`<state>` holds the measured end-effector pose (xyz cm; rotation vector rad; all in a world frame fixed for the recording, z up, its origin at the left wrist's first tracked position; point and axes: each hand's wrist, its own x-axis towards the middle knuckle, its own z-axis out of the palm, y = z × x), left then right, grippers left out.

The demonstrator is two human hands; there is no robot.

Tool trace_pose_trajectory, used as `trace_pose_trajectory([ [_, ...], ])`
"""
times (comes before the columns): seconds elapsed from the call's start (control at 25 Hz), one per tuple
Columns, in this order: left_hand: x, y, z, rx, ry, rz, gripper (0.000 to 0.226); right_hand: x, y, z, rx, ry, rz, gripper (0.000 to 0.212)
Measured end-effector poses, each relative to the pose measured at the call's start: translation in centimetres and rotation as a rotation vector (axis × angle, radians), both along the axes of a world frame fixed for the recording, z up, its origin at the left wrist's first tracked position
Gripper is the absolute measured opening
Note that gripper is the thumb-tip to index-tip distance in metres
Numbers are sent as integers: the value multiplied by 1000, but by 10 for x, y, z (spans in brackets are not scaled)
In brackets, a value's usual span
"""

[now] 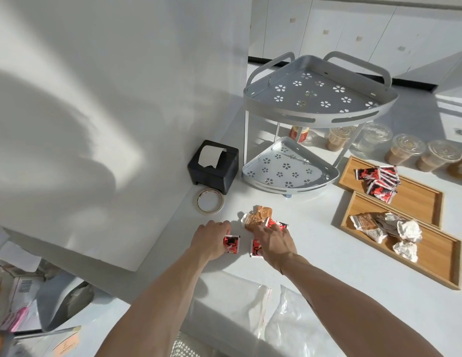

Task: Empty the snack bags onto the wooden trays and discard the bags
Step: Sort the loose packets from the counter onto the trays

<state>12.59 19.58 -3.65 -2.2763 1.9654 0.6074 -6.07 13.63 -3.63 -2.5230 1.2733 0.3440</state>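
Glossy red packet (231, 244) gripped by left hand (212, 238) fingers on smooth white counter (315, 253); right hand (273, 243) fingers curled over crinkled packets (261, 220). Rectangular wooden trays (428, 258) far right.

No legible text; red packet (231, 244) print unreadable.

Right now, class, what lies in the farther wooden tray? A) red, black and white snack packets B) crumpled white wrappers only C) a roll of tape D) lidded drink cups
A: the farther wooden tray holds a pile of red, black and white snack packets.
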Motion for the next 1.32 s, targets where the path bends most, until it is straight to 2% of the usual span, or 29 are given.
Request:
trace_pose_trajectory([
  [0.08, -3, 0, 1, 28, -28, -14, 29, -6, 1, 2, 53, -25, -14, 63],
  [0.2, -8, 1, 3, 57, -41, -80, 30, -18, 0, 6, 68, 31, -21, 45],
  [0.36, -14, 0, 10, 101, -35, -87, 23, -38, -4, 13, 126, 21, -97, 45],
  [0.48, -23, -10, 16, 101, -15, -100, 16, -60, -9, 20, 129, 22, -166, 37],
  [0.6, -42, -25, 26, 71, -30, -162, 24, -87, -11, 29, 135, 14, -266, 29],
  [0.88, -96, -64, 37, 57, -36, -274, 27, -157, -11, 36, 169, -67, -521, 31],
  [1.08, -111, -80, 25, 79, 34, -208, 49, -181, -4, 31, 176, -51, -612, 35],
  [1.24, -123, -88, 20, 77, -21, -240, 27, -192, 2, 25, 187, -42, -656, 37],
  [1.32, -131, -89, 24, 58, -130, -254, 28, -193, 4, 22, 181, -35, -666, 37],
])
